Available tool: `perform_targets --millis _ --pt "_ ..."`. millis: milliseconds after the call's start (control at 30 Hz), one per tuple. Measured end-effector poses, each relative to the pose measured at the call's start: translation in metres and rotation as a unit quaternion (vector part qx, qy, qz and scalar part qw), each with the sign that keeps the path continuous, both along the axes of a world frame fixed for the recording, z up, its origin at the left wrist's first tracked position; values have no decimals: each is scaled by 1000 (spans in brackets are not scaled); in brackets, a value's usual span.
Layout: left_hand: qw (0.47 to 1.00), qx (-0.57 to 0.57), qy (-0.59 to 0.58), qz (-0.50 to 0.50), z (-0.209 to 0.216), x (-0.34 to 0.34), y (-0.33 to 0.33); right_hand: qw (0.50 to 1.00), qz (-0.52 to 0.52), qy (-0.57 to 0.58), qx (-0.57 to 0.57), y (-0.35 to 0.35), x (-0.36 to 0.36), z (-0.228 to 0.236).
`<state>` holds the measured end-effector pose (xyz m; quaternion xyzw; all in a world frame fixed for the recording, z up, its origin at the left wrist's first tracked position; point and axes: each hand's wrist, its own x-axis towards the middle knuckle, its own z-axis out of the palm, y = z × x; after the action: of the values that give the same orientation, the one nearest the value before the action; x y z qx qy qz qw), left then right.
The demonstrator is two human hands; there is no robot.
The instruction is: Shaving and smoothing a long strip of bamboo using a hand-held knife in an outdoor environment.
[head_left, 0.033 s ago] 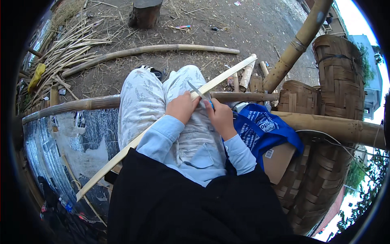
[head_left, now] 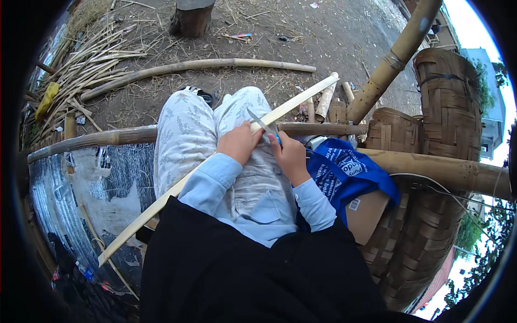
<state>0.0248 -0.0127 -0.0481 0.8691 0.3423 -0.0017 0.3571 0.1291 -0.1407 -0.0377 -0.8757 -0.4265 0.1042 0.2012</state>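
Note:
A long pale bamboo strip (head_left: 299,99) lies slantwise across my lap, its far end up to the right and its near end down to the left. My left hand (head_left: 237,142) is closed round the strip above my thighs. A knife (head_left: 262,123) with a grey blade and a blue handle is gripped in my right hand (head_left: 291,158). The blade crosses the strip just past my left fingers and appears to touch it. My fingers partly cover the handle.
A bamboo rail (head_left: 97,141) runs beyond my knees. To the right are a blue bag (head_left: 344,167) with a cardboard box (head_left: 366,215), woven baskets (head_left: 447,102) and a slanting bamboo post (head_left: 393,62). Bamboo strips (head_left: 97,64) lie heaped at far left; a stump (head_left: 192,21) stands ahead.
The whole view has shifted very slightly. Both hands, the knife and the bamboo strip keep nearly the same places and grips.

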Motion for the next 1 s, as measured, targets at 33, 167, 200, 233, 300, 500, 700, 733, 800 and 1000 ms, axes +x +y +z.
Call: perform_targets --millis 33,167,200,233,300,500,700,733,800,1000 --pt "1000 -5 -5 2 0 2 -1 999 -9 -43 15 -2 4 -3" --pt "1000 -11 17 -16 7 4 -4 985 -157 -78 5 -6 46 -6" --pt "999 -14 25 -16 7 7 -2 986 -147 -74 -1 -5 51 -6" --pt "999 -14 25 -13 4 8 -2 987 -145 -74 -1 -6 49 -8" --pt "1000 24 -1 -2 -1 6 -4 999 -17 -31 8 -9 33 -10" --pt "997 71 17 3 2 10 -11 980 -174 -77 -51 -6 72 3" --pt "999 50 -1 0 -4 2 -6 995 -26 -67 -73 -5 42 5" --pt "999 49 -3 -3 -4 4 -7 994 -29 -69 -74 -7 57 6" --pt "999 52 -4 -10 -3 6 -7 980 -177 -63 -73 -7 87 9" --pt "998 69 14 3 -4 2 -8 992 -63 -76 -82 -12 59 6"
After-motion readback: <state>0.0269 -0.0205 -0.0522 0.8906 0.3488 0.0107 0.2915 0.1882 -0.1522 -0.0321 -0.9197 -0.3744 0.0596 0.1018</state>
